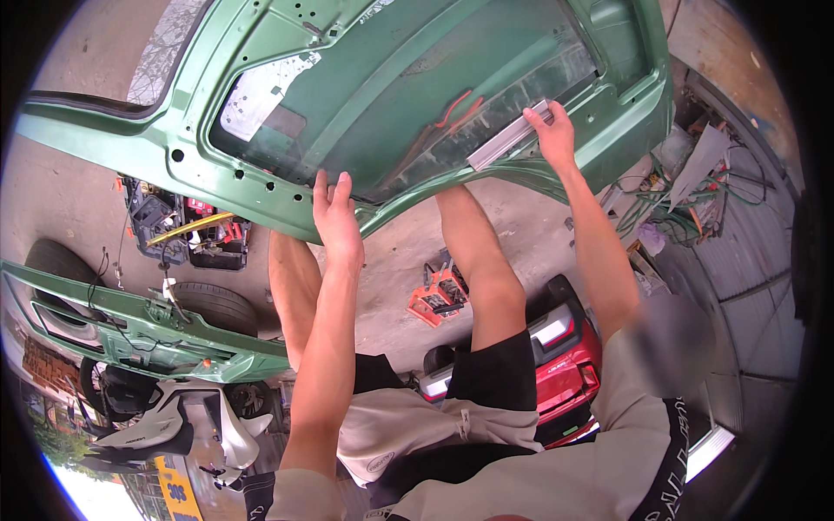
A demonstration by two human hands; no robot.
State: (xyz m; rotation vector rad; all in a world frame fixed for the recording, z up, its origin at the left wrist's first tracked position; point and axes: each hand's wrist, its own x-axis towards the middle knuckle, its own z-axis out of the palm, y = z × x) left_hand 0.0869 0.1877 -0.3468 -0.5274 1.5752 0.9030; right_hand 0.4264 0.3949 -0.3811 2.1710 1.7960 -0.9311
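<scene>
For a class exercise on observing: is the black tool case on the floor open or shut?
Open: red items show uncovered inside the black tool case.

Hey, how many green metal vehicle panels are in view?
2. The larger panel spans the top, the left hand at its lower edge; the other panel is at left, above the white motorbike. Others may be hidden.

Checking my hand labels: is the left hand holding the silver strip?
No, the right hand holds the silver strip; the left hand is by the green panel.

Green door panel (278,207), silver-grey strip (502,142), black shorts (492,373), beige shirt (521,483)
</scene>
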